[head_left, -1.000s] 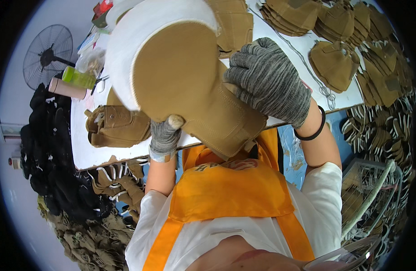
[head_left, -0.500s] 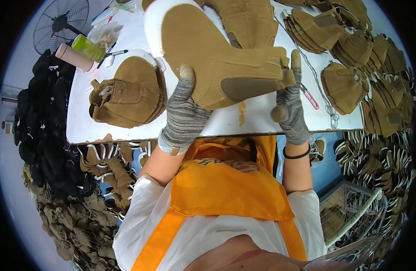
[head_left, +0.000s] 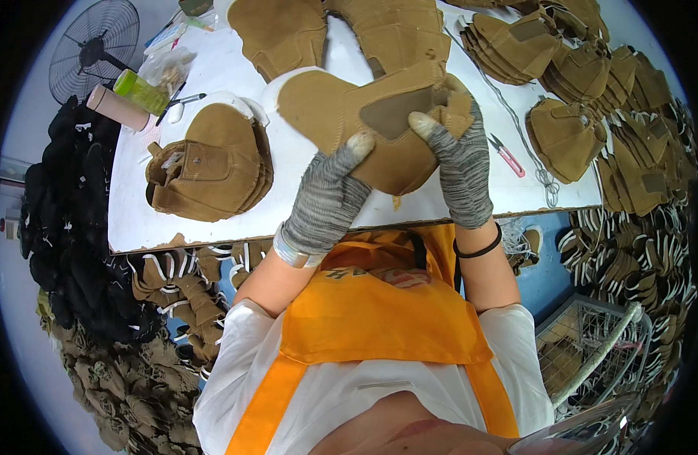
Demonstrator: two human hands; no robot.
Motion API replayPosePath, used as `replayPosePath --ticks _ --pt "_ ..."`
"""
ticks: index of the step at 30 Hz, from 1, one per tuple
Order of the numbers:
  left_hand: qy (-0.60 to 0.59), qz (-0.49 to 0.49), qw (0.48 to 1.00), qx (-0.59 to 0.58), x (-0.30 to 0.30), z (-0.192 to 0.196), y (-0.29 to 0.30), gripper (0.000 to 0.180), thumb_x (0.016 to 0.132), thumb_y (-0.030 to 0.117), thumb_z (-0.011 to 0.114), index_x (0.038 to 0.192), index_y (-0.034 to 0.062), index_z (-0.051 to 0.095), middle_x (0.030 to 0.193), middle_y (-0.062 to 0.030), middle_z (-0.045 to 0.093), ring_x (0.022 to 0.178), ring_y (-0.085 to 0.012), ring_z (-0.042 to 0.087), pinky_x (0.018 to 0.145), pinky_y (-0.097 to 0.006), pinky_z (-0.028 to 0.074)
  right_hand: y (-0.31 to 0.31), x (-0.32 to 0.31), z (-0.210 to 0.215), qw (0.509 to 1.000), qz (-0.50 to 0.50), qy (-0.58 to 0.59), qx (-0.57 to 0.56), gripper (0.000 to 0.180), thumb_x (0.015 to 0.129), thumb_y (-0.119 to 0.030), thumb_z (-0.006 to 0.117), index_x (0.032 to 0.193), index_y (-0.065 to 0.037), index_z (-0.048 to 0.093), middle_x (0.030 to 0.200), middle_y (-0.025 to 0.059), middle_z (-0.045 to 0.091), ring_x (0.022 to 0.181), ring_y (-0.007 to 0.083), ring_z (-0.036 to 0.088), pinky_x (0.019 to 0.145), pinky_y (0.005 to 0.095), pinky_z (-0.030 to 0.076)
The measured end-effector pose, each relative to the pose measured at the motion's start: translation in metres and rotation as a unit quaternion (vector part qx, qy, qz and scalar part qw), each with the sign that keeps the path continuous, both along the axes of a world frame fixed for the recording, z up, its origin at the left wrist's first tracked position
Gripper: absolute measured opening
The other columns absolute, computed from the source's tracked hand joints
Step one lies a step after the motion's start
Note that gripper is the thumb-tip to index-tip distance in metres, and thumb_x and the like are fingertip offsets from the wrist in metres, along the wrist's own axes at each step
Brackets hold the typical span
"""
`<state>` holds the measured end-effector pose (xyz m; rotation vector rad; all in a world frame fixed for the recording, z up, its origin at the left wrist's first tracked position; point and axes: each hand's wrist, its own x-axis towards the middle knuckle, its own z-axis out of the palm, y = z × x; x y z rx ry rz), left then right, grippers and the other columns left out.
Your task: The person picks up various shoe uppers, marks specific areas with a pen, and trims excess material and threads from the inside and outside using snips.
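Note:
A tan suede boot upper (head_left: 326, 106) with a dark side panel and a white-edged toe is held above the white table's front edge. My left hand (head_left: 332, 193), in a grey knitted glove with pale fingertips, grips its lower edge, thumb on top. My right hand (head_left: 464, 171), gloved the same way, is closed round the upper's right end by the dark panel, its thumb pressed on the face. Beyond lie more tan uppers (head_left: 398, 38). To the left sits a stack of tan uppers (head_left: 212, 163). Pink-handled thread snips (head_left: 508, 158) lie right of my right hand.
On the white table (head_left: 288, 208) are a pink bottle (head_left: 117, 108), a green-lidded bottle (head_left: 140, 91), pens and a grey cord (head_left: 516, 125). Piled uppers (head_left: 516, 45) crowd the right side. A fan (head_left: 93, 51) stands far left; a wire basket (head_left: 584, 341) is low at right.
The boot upper has come lower and nearer and turned in my hands. My right hand, earlier upright at its end with fingers apart, now grips it with the thumb on the face.

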<state>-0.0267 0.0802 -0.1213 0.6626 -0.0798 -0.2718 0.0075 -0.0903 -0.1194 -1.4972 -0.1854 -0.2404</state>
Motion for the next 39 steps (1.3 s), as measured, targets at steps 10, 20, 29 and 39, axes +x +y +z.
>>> replayPosePath --ticks 10,20,29,39 --pt "0.045 0.027 0.978 -0.204 0.020 -0.002 0.029 0.046 0.100 0.033 0.048 0.137 0.0052 0.042 0.139 -0.0137 0.048 0.128 -0.0286 0.046 0.109 -0.050 0.037 -0.012 0.001 0.007 0.987 0.107 0.064 0.099 0.091 0.086 -0.061 0.058 0.145 0.002 0.028 0.133 0.0222 0.049 0.113 0.0253 0.057 0.100 0.0357 0.047" --pt "0.005 -0.022 0.953 -0.302 0.027 -0.011 0.045 0.044 0.100 0.035 0.047 0.133 0.0055 0.046 0.133 -0.0125 0.053 0.126 -0.0279 0.049 0.107 -0.049 0.039 -0.018 0.001 -0.003 0.975 0.123 0.087 0.165 0.057 0.097 -0.041 0.054 0.130 0.005 0.049 0.113 0.0118 0.062 0.104 0.0174 0.061 0.091 0.0253 0.047" --pt "-0.025 -0.002 0.950 -0.313 0.031 -0.015 0.059 0.043 0.101 0.034 0.046 0.131 0.0039 0.050 0.135 -0.0136 0.053 0.126 -0.0281 0.048 0.108 -0.048 0.037 -0.009 -0.010 -0.001 0.972 0.154 0.110 0.142 0.048 0.098 -0.040 0.053 0.111 0.005 0.059 0.092 0.0016 0.057 0.081 0.0082 0.053 0.074 0.0202 0.044" --pt "-0.002 -0.006 0.933 -0.361 0.031 -0.021 0.041 0.043 0.100 0.035 0.048 0.131 0.0049 0.051 0.133 -0.0125 0.055 0.125 -0.0262 0.049 0.110 -0.046 0.035 0.022 -0.021 -0.030 0.961 0.143 0.152 0.179 0.039 0.095 -0.038 0.059 0.102 0.001 0.053 0.086 0.0070 0.060 0.076 0.0125 0.058 0.074 0.0255 0.051"
